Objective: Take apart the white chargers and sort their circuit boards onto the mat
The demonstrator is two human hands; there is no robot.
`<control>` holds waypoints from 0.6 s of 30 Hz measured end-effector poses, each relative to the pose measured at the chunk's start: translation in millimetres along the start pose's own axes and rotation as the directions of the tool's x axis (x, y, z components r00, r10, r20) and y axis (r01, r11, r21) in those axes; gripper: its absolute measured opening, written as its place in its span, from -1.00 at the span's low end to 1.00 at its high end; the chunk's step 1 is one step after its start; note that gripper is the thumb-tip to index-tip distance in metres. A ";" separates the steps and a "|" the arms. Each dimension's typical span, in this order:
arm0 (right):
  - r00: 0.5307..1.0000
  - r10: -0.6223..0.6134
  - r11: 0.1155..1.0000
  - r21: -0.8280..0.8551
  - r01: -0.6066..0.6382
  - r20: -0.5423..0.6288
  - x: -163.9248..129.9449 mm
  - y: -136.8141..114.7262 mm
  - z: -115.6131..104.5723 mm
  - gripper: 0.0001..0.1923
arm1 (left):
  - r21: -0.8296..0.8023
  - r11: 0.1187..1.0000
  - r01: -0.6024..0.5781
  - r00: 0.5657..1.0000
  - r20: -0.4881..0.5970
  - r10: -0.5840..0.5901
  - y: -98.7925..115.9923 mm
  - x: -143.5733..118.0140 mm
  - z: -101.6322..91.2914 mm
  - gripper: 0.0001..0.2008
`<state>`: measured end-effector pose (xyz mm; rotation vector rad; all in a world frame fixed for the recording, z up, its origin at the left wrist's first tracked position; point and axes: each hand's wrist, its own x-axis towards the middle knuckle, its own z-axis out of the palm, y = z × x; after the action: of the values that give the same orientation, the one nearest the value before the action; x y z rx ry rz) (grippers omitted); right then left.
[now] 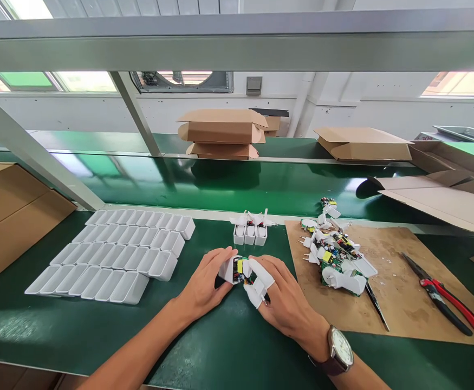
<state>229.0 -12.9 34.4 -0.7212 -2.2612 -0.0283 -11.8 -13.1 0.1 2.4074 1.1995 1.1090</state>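
Note:
My left hand (205,281) and my right hand (282,299) meet at the middle of the green bench over one white charger housing (229,269) with a circuit board (242,269) showing in its open end. The left hand grips the housing. White finger cots cover two right fingers, which press on the board end and a white plug piece (258,295). A watch sits on my right wrist. Three filled housings (250,234) stand in a row just beyond my hands.
Rows of empty white housings (115,254) lie at the left. A brown cardboard sheet (403,292) at the right holds a pile of circuit boards with plug caps (336,254), a thin tool and red-handled pliers (450,298). Cardboard boxes (222,132) sit beyond the green conveyor.

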 end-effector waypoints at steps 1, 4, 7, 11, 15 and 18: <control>1.000 -0.002 1.000 0.005 0.002 -0.001 -0.4 0.2 0.0 -0.23 | -0.001 1.000 0.000 1.000 -0.003 0.000 0.0 0.0 0.2 -0.29; 1.000 -0.005 1.000 0.018 0.005 0.011 -1.8 1.0 0.0 -0.23 | -0.001 1.000 -0.004 1.000 -0.016 0.004 -0.3 -0.2 0.4 -0.26; 1.000 0.000 1.000 0.023 -0.001 0.028 -2.4 1.1 -0.6 -0.24 | 0.004 1.000 0.003 1.000 -0.013 -0.003 0.0 -0.3 0.0 -0.26; 0.999 -0.003 1.000 0.005 0.003 0.045 -2.2 0.7 -1.2 -0.29 | -0.002 1.000 0.019 1.000 -0.007 -0.019 1.4 -0.3 -0.2 -0.30; 0.999 -0.014 1.000 -0.003 0.014 0.048 -2.7 0.7 0.1 -0.35 | -0.017 0.999 0.030 1.000 0.008 -0.030 2.6 -1.1 0.7 -0.32; 0.998 0.000 1.000 0.008 -0.001 0.057 -2.8 0.1 1.2 -0.37 | -0.018 0.999 0.041 0.999 0.021 -0.041 3.4 -1.2 1.0 -0.35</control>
<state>229.8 -13.9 31.6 -0.7270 -2.3139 0.0012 -9.5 -16.1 0.4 2.3641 1.2216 1.0762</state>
